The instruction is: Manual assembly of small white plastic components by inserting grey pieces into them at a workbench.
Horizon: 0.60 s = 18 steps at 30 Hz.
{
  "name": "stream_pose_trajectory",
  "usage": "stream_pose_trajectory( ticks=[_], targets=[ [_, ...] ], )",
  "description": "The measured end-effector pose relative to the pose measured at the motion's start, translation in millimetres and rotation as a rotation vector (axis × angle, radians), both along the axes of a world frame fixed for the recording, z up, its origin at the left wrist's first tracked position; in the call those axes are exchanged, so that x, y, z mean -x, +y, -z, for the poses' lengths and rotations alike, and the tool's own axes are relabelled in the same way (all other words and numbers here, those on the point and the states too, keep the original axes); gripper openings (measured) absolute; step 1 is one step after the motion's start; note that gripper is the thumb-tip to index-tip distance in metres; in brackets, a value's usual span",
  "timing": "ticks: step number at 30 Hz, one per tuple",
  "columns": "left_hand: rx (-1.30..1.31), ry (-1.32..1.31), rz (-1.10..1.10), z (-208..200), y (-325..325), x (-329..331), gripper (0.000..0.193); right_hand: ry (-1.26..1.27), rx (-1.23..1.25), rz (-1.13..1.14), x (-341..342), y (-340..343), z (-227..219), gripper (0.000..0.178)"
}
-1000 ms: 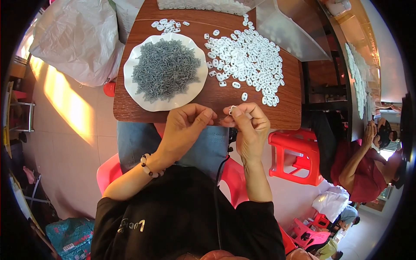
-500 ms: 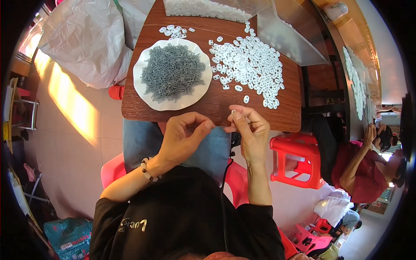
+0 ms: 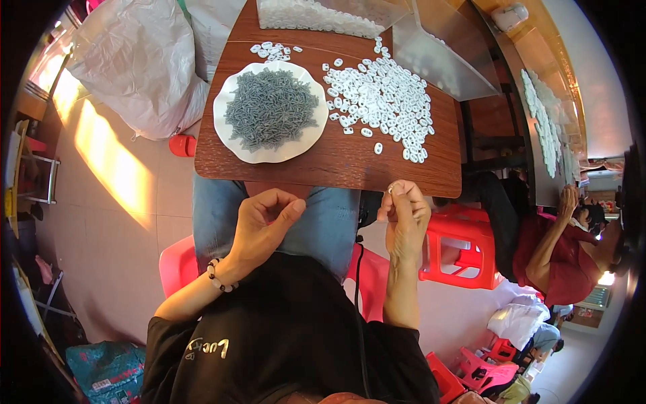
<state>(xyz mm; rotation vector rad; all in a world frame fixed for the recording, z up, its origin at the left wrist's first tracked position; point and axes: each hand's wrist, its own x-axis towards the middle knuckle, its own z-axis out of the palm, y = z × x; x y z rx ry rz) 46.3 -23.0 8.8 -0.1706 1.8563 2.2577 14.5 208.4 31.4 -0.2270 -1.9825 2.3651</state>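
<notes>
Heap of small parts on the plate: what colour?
The heap is grey, best seen in the head view.

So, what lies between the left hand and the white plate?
In the head view, the front strip of the brown tabletop lies between the left hand and the white plate; below the table edge shows a reddish patch, too unclear to name.

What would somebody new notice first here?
Probably the wavy-rimmed white plate heaped with grey rod-shaped pieces, on the left of the brown table. To its right spreads a pile of white two-holed pieces. By the table's near edge, the right hand pinches a tiny pale piece.
</notes>
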Motion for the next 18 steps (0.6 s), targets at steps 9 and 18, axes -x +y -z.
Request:
stream_pose_trajectory(
  ticks=[9,18],
  targets=[
    [-0.064,0.007,-0.118,2.5,-16.1,-14.1,0.013,-0.017,0.098,0.052,-21.1,-0.8,4.6,0.01],
    [-0.046,-0.016,-0.221,15.8,-30.5,-25.5,0.012,-0.043,0.036,0.04,-38.3,-6.9,-0.4,0.009]
  ],
)
